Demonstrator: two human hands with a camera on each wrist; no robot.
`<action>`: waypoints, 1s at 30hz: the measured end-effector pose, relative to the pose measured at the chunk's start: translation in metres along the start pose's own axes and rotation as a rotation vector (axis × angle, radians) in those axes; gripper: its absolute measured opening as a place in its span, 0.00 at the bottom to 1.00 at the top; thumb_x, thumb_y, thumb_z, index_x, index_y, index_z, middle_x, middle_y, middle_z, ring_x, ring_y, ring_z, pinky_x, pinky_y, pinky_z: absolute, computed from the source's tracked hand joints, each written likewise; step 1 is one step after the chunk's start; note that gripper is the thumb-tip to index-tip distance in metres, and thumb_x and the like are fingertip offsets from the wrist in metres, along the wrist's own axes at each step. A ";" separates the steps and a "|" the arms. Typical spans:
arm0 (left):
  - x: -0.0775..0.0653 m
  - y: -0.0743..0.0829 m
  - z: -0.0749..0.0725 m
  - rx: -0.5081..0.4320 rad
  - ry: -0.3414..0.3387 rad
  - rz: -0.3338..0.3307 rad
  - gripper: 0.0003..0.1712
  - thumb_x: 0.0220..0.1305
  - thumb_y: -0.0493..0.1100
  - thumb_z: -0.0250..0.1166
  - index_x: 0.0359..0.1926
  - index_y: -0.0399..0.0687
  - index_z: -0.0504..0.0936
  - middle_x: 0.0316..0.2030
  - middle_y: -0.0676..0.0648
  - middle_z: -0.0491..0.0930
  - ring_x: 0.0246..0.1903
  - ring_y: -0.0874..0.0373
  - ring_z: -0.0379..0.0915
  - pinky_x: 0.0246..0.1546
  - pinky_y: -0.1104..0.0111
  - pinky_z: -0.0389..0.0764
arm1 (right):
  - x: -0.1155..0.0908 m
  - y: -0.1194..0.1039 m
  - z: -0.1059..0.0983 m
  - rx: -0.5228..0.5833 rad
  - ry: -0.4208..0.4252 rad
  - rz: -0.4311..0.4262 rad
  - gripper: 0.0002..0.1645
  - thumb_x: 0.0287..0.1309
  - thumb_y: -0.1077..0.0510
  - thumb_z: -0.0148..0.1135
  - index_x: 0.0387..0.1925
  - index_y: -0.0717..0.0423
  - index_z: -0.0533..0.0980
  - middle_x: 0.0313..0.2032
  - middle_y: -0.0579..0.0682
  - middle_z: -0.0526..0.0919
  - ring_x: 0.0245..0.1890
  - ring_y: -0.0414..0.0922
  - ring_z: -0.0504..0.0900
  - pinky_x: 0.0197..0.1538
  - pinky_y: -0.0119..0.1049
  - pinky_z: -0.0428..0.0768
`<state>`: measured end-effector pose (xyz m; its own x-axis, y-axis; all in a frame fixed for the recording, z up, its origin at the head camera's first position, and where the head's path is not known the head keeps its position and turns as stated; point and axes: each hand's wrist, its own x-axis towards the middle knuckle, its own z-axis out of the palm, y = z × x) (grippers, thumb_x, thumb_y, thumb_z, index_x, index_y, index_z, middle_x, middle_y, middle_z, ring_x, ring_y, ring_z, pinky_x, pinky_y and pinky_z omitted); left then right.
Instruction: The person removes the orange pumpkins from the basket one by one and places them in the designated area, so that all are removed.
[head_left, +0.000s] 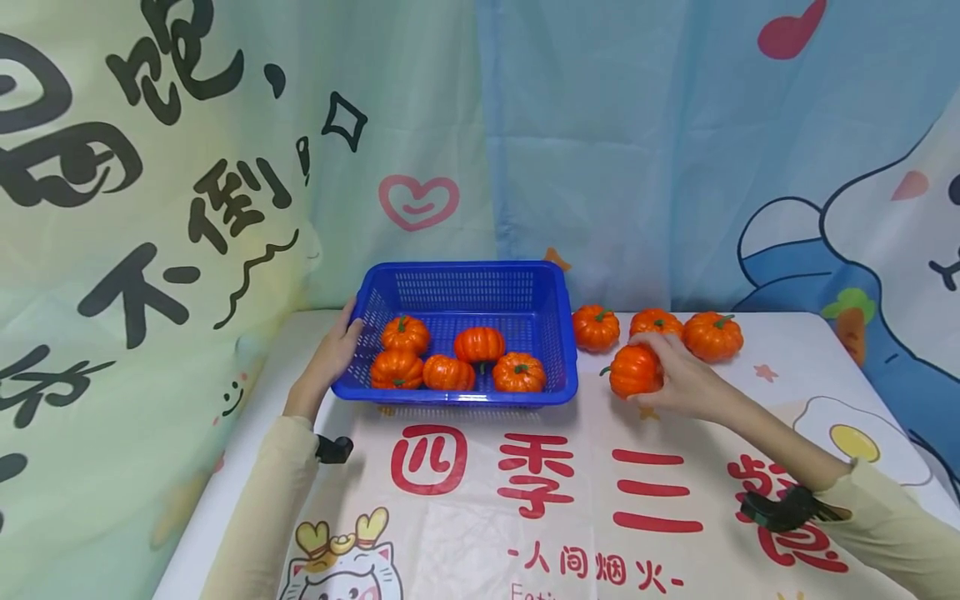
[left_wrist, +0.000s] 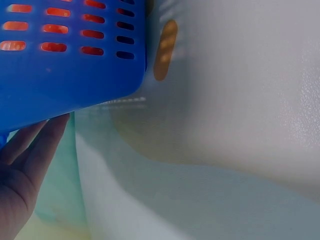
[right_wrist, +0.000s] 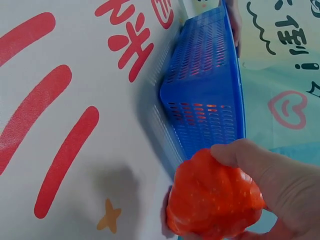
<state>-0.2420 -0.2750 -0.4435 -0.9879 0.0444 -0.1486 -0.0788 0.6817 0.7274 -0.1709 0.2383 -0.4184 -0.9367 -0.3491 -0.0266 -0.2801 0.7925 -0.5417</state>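
A blue plastic basket (head_left: 455, 398) with perforated walls stands on the table with several small orange pumpkins (head_left: 519, 372) inside. At its left side, my left hand (head_left: 330, 354) holds the rim; in the left wrist view its fingers (left_wrist: 42, 147) lie against the basket's outer side (left_wrist: 75, 85). To the right of the basket, my right hand (head_left: 678, 379) grips another small pumpkin (head_left: 634, 372) with a green stem. The right wrist view shows the thumb (right_wrist: 245, 152) pressed on this pumpkin (right_wrist: 212, 197), held beside the basket (right_wrist: 200, 90).
Three more pumpkins stand behind the right hand: one close to the basket (head_left: 596, 327), a middle one (head_left: 656, 322) and a right one (head_left: 713, 337). A printed cloth (head_left: 540, 467) covers the tabletop. A patterned curtain (head_left: 600, 167) hangs behind the table.
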 end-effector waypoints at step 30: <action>0.000 -0.002 0.001 -0.003 0.004 0.009 0.35 0.77 0.55 0.33 0.78 0.56 0.35 0.77 0.38 0.43 0.73 0.32 0.47 0.71 0.39 0.50 | 0.000 -0.003 0.001 -0.029 -0.026 0.134 0.48 0.45 0.53 0.68 0.65 0.63 0.58 0.57 0.69 0.62 0.53 0.64 0.70 0.46 0.58 0.83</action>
<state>-0.2416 -0.2758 -0.4450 -0.9890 0.0476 -0.1400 -0.0707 0.6793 0.7305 -0.1703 0.2355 -0.4176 -0.9603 -0.2523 -0.1191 -0.1596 0.8468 -0.5074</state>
